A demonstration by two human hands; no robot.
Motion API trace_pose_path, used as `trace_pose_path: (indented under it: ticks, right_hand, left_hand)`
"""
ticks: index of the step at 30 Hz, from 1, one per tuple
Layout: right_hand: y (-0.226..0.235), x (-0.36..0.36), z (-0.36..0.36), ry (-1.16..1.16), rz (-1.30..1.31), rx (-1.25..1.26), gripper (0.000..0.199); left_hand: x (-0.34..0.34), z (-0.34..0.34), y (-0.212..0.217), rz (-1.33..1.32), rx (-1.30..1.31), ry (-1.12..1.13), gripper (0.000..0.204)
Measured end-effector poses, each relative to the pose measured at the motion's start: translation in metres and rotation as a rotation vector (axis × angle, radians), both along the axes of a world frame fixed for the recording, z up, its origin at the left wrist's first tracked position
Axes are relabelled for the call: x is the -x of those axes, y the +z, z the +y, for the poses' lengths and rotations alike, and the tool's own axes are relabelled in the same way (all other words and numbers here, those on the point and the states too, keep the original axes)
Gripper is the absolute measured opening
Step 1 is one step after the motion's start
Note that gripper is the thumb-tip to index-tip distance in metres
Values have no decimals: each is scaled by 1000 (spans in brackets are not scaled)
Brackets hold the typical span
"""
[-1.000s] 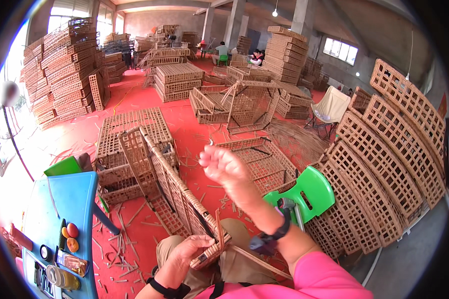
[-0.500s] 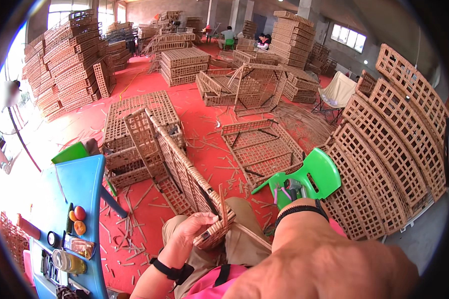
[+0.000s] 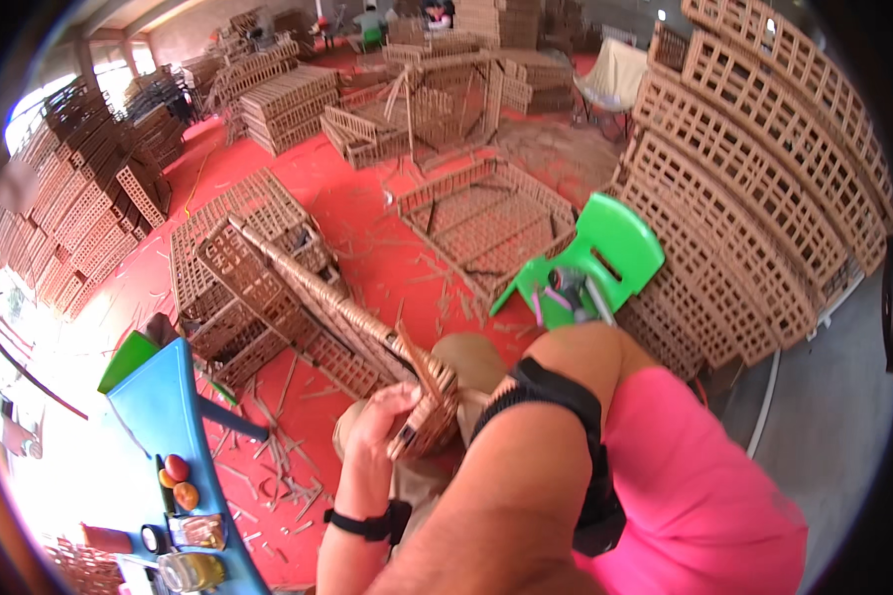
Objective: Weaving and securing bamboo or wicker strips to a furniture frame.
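Observation:
My left hand (image 3: pixel 379 424) is closed on the near corner of a brown woven rattan panel (image 3: pixel 352 322) that leans across my knees, its long wrapped edge running up and away to the left. At that corner a loose flat strip (image 3: pixel 420 359) sticks upward beside my fingers. Another strip runs from the corner to the right and passes behind my right arm (image 3: pixel 506 486). This arm is bent and fills the lower middle, very close and blurred, with a black band round it and a pink sleeve. The fingers of the right hand do not show.
A blue table (image 3: pixel 169 402) with fruit and jars stands left. On the right a green chair (image 3: pixel 620 243) bears a dark tool (image 3: pixel 568 282), near stacked lattice panels (image 3: pixel 754 188). Another frame (image 3: pixel 491 223) lies on the red floor among strip scraps. People sit far back.
The view has tilted down and shifted. My right arm has swung, with its elbow and pink sleeve now in sight and its hand no longer clear. My left hand keeps its hold on the panel corner.

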State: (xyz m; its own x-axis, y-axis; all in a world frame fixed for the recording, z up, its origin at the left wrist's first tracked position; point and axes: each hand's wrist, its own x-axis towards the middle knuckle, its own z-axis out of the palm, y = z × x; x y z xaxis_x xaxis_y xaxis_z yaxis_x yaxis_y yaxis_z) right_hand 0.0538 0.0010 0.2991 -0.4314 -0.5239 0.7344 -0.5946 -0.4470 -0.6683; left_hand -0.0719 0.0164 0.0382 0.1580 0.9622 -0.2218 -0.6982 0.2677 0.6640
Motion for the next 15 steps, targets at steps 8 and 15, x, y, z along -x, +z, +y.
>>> trace_pose_path:
  ticks: [8,15]
  right_hand:
    - [-8,2,7,-48,-103,-36,61]
    - [-16,14,9,-43,-193,-67,64]
  left_hand:
    - [-2,4,-17,-91,75,129,8]
    - [-2,4,-24,-141,146,179,8]
